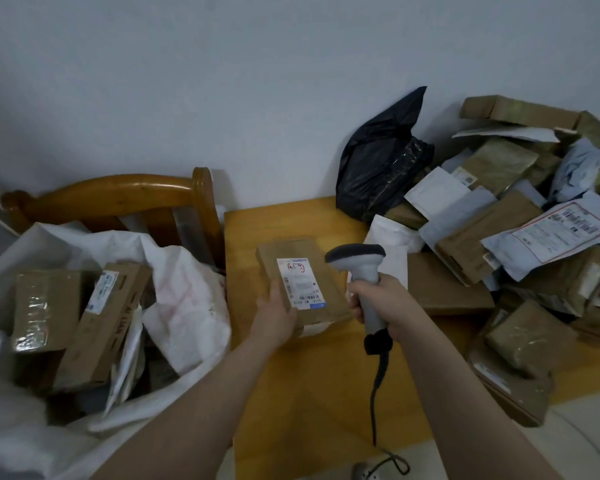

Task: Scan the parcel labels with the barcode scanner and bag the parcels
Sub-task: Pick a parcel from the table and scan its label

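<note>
A flat brown cardboard parcel [321,271] with a white shipping label [300,284] facing up is held over the yellow table [312,382]. My left hand [274,318] grips its near left corner, thumb on top beside the label. My right hand [381,303] grips the handle of a grey barcode scanner [359,263], whose head sits just right of the label. The scanner's black cable [378,393] hangs down toward the floor. A large white sack [184,306] at the left stands open and holds several boxes [101,323].
A heap of brown and white parcels [506,237] covers the table's right side and spills over its near right corner. A black plastic bag [378,168] stands at the back against the wall. A wooden chair back [118,199] rises behind the sack.
</note>
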